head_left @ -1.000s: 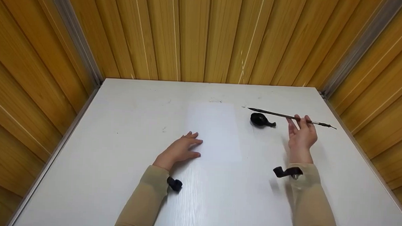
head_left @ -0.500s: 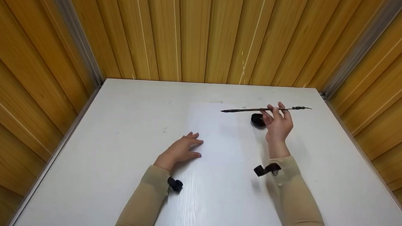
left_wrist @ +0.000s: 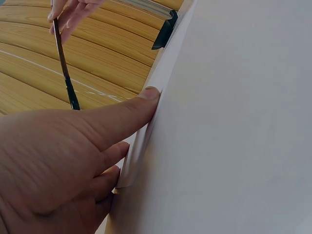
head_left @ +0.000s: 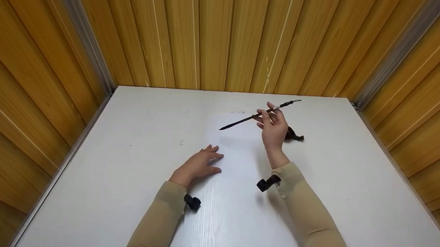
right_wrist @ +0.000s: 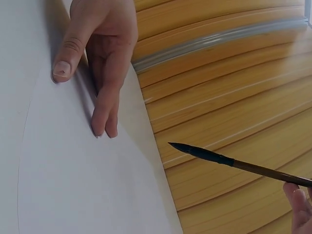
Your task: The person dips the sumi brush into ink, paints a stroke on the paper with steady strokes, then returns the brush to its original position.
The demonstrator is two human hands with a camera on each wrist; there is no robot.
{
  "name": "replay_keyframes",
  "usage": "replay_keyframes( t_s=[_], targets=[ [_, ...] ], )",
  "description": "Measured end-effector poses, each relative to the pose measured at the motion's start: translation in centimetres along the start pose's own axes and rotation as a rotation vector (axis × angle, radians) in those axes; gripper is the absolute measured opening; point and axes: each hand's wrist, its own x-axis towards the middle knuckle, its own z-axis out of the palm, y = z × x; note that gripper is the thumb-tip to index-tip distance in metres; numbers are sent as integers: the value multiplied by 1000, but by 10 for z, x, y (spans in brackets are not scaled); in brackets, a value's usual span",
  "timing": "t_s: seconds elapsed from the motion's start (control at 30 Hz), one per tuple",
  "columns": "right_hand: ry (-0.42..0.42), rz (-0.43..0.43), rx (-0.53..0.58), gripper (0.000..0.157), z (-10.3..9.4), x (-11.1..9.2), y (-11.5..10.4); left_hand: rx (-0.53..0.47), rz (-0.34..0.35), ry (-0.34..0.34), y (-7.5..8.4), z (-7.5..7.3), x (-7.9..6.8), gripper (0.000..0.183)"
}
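Note:
A calligraphy brush (head_left: pixel 242 120) with a dark pointed tip slants above a sheet of white paper (head_left: pixel 237 154) in the head view. My right hand (head_left: pixel 273 131) pinches its shaft between thumb and fingers, the tip pointing left and down, raised off the sheet. The right wrist view shows the brush's dark bristles (right_wrist: pixel 204 153) up close. My left hand (head_left: pixel 197 165) rests with spread, fairly straight fingers on the paper's left edge. Behind the right hand lies a black, round-bodied thing with a narrow neck (head_left: pixel 295 136), partly hidden by that hand.
The white table (head_left: pixel 90 192) carries a few faint dark smudges near the paper's far end. Yellow wood-look panels (head_left: pixel 212 41) enclose it at the back and both sides. A black camera mount (head_left: pixel 192 203) sits on the left wrist, another (head_left: pixel 268 183) on the right.
My right hand has carried the brush leftward from the table's right side to over the paper. The brush has turned from nearly level to slanting, tip lower. My left hand has stayed put.

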Motion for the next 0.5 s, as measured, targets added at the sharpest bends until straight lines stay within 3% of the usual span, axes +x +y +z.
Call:
replay_keyframes(
  t_s=[0.23,0.5],
  targets=[
    [-85,-29,-58,30,23,-4,8,2,-12,-2,0,1,1,56],
    [-106,0,-100,30,34,-8,18,1,28,-4,1,0,0,55]
  ],
)
